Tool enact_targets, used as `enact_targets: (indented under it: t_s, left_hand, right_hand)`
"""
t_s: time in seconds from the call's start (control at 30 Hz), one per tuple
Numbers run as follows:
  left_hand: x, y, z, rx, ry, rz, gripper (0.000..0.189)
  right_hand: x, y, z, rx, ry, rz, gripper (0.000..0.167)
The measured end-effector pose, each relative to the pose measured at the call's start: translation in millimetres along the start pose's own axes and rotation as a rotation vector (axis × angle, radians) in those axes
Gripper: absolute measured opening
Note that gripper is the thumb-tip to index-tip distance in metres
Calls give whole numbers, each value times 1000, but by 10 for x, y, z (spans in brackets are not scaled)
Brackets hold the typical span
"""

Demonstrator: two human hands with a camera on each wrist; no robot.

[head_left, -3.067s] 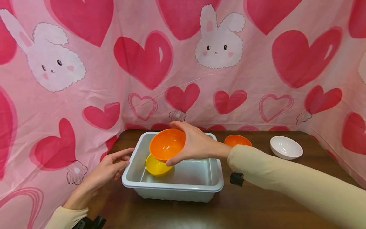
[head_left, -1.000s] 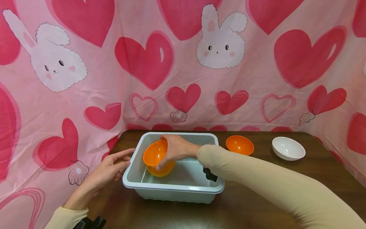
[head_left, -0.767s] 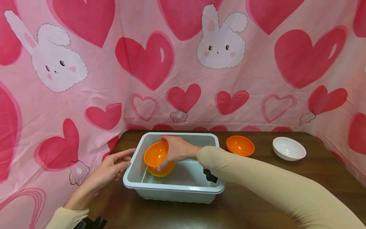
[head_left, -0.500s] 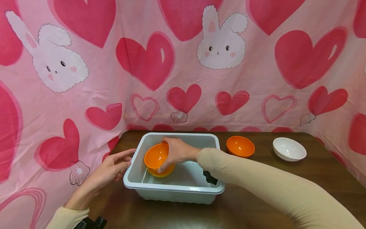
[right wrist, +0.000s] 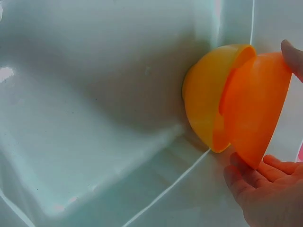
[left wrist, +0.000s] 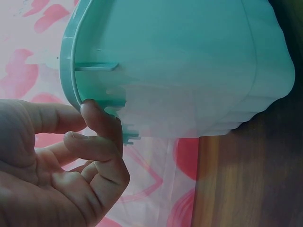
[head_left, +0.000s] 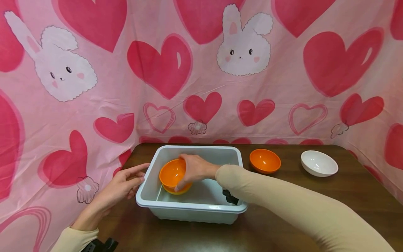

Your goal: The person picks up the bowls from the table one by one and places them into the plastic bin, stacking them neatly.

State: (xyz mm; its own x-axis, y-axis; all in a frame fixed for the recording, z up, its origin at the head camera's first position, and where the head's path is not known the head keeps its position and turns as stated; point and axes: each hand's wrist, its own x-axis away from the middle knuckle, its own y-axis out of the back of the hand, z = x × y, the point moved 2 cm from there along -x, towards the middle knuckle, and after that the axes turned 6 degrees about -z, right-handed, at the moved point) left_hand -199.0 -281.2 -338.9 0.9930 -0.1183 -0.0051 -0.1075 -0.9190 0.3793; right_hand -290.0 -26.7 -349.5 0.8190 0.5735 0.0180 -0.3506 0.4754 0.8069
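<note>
My right hand [head_left: 198, 168] grips an orange bowl [head_left: 171, 173] by its rim, thumb on one side and fingers on the other. Beneath it a yellow bowl [head_left: 177, 190] sits at the left inside a light grey plastic tub [head_left: 192, 207]. In the right wrist view the orange bowl [right wrist: 258, 106] is tilted, its underside partly within the mouth of the yellow bowl [right wrist: 203, 99]. My left hand [head_left: 121, 185] is at the tub's left side, with loosely bent fingers touching the rim [left wrist: 71, 66]. The left wrist view shows the tub's outer wall [left wrist: 180, 71].
A second orange bowl [head_left: 265, 161] stands on the brown wooden table [head_left: 283, 213] just right of the tub. Farther right is a white bowl [head_left: 319, 163]. A pink cloth [head_left: 201, 80] with hearts and rabbits hangs behind and along the sides.
My right hand has carried the orange bowl down into the tub and onto the yellow bowl, sinking slightly lower over the last second. The left hand has stayed at the tub's rim.
</note>
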Motion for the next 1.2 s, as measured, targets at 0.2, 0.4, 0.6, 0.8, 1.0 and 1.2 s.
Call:
enact_targets:
  t_s: [0.2,0.4,0.6,0.8,1.0,1.2]
  left_hand:
    - [3,4,11,0,6,5,58]
    - [5,6,10,2,3,8,58]
    - [4,7,14,5,-1,7,58]
    - [-3,7,17,5,-16,6,57]
    - [-3,10,18,-2,-17,6,58]
    - [-1,6,15,-3,-10,4,58]
  right_hand:
    - [3,-26,1,11,-4,12,103]
    - [0,-50,-6,33,-10,5,103]
    - [2,-76,3,53,-14,4,103]
    - [1,-94,16,74,-5,-3,103]
    - [5,-119,27,95,17,1,101]
    - [16,-149,38,113,33,-2,99]
